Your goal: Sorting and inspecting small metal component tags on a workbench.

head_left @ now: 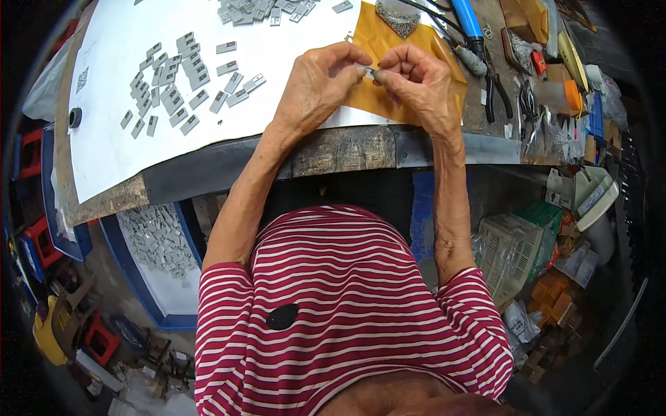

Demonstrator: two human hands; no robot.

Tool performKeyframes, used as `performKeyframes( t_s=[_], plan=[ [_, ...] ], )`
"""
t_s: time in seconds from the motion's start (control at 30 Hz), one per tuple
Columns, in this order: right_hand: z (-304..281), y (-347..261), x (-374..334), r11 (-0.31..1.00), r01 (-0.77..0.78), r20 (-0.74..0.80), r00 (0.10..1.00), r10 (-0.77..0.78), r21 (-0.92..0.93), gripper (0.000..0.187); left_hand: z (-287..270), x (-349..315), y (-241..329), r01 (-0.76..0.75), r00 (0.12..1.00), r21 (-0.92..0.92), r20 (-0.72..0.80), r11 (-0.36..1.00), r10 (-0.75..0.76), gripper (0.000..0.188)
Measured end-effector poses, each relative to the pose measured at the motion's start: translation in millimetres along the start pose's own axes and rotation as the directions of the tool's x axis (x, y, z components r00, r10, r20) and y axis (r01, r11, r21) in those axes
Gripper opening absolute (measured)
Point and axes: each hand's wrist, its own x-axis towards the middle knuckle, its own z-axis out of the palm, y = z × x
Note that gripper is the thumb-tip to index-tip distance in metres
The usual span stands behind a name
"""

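My left hand (319,82) and my right hand (422,84) meet above the table near its front edge. Between their thumbs and fingertips they pinch a small greyish piece (370,72), mostly covered by the fingers. Under my right hand lies a sheet of yellow-brown paper (374,104), with a clear bag of tiny metal parts (400,21) on its far end. Left of my hands, flat grey rectangular pieces (170,83), each with a dark slot, are spread over a white sheet (104,139). More such pieces (253,10) are heaped at the far edge of view.
A blue-handled power screwdriver (469,22) and black-handled pliers (497,98) lie to the right, beside assorted small tools and packets. A black ring (75,118) rests at the left. Below the table stand a blue tray (130,267) of grey pieces and a pale crate (510,253).
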Motion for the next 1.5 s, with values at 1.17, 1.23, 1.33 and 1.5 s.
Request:
performKeyframes(
  t_s=[1.17,1.23,1.33,1.5],
  plan=[
    [14,14,-4,0.983,-0.009,-0.134,0.99,0.034,0.183,0.011,4,0,-3,0.065,0.995,-0.133,0.082,0.989,-0.055,0.019],
    [10,18,-3,0.965,-0.038,-0.094,0.994,0.064,0.261,0.009,4,0,-3,0.059,0.995,-0.127,0.092,0.99,-0.048,0.019],
    [8,17,-4,0.97,-0.029,-0.112,0.992,0.058,0.24,0.008,6,0,-1,0.024,0.996,-0.107,0.087,0.994,-0.015,0.019],
    [6,12,-5,0.99,-0.006,-0.119,0.993,0.023,0.138,0.008,6,-2,5,-0.124,0.991,0.16,0.071,0.979,0.113,0.02]
  ],
)
